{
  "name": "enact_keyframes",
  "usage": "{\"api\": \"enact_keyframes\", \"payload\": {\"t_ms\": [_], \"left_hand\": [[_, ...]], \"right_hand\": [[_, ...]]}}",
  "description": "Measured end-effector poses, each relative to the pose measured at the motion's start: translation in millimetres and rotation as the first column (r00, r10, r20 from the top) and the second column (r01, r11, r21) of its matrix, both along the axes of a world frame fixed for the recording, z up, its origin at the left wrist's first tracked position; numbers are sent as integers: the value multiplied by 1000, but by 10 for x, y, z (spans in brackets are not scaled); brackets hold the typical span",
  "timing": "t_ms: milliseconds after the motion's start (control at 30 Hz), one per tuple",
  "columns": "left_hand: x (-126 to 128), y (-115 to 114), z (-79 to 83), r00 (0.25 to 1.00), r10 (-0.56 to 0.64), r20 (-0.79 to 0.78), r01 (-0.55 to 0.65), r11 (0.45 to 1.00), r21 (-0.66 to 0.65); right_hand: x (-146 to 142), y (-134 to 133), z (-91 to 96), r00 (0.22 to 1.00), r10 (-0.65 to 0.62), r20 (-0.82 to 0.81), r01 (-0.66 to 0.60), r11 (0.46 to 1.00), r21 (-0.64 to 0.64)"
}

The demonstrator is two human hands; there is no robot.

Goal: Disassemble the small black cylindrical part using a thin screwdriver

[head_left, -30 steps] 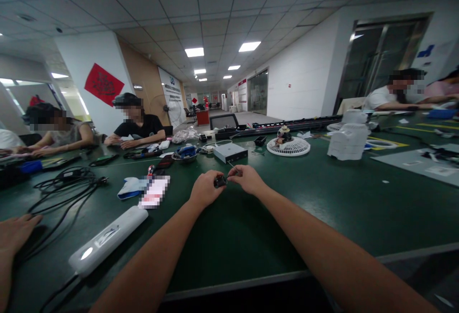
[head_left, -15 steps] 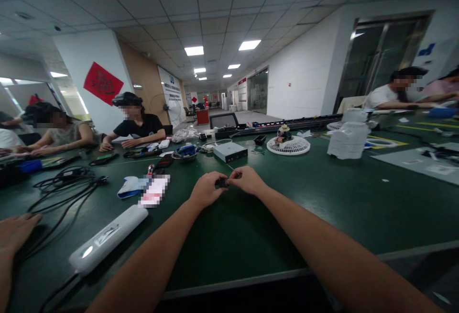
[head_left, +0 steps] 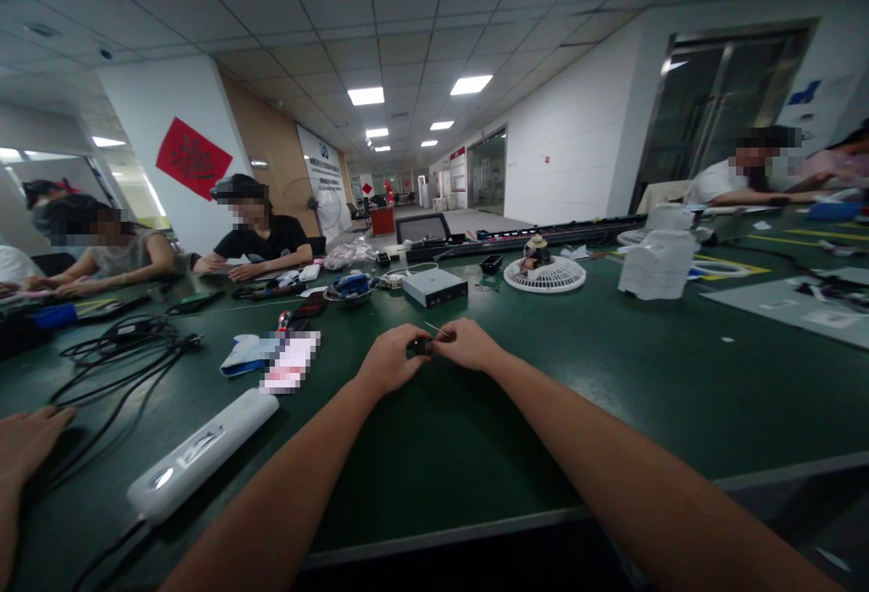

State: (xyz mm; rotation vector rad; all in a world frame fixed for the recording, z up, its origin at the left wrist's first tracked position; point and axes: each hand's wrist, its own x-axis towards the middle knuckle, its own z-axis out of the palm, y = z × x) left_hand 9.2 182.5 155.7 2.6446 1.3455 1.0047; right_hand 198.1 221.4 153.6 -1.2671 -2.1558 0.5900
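Above the green tabletop [head_left: 475,447], my left hand [head_left: 390,358] is closed around a small dark part [head_left: 419,347], whose kind is too small to make out. My right hand [head_left: 468,344] pinches at the part's right side, its fingertips almost meeting those of the left. From the right fingers a thin light rod [head_left: 435,329] sticks out up and to the left; I cannot tell whether it is a wire or a tool. Just beyond both hands lies a grey metal box shaped like a disc drive [head_left: 434,287].
A white power strip [head_left: 204,456] and coiled black cable [head_left: 128,338] lie left, near another person's hand [head_left: 31,443]. A white fan grille [head_left: 545,277] with a motor and a white plastic housing [head_left: 657,264] stand right. Several people sit around the table.
The thin rod at my right fingers now points up-left; before, it pointed toward the grey box less distinctly. My right fingers have shifted slightly, while the left hand stays around the dark part.
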Motion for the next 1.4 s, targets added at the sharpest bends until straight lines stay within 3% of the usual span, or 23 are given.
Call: {"api": "enact_keyframes", "payload": {"t_ms": [167, 333, 433, 533, 767, 900, 1000, 1133, 1267, 1400], "left_hand": [[0, 28, -5, 999, 41, 16, -42, 999, 28], [-46, 94, -48, 972, 236, -10, -236, 971, -25], [-81, 114, -61, 952, 307, -14, -308, 950, -50], [-83, 105, -56, 962, 273, -8, -273, 960, -57], [-34, 59, -37, 982, 185, -43, -187, 981, -47], [-35, 41, -16, 979, 188, -73, -189, 982, -8], [-19, 32, -1, 978, 182, -100, -181, 983, 20], [-10, 53, -17, 961, 256, -107, -253, 967, 43], [-59, 95, -52, 939, 334, -82, -335, 942, 2], [-88, 112, -65, 945, 323, -58, -325, 945, -35]], "right_hand": [[-59, -39, 22, 998, -40, 52, 43, 997, -56], [-24, 33, 13, 989, -123, 83, 116, 990, 76], [35, 57, 15, 985, -57, 164, 31, 987, 157], [56, 43, 25, 981, 5, 193, -40, 984, 175], [4, -28, 70, 965, -45, 257, -5, 981, 193], [2, -51, 96, 983, 45, 176, -70, 988, 140], [-1, -47, 97, 987, -22, 159, -1, 990, 140], [-11, -28, 66, 957, -128, 261, 111, 991, 79], [-30, -9, 13, 964, -26, 265, 31, 999, -15], [-55, 4, -18, 988, 14, 157, -8, 999, -38]]}}
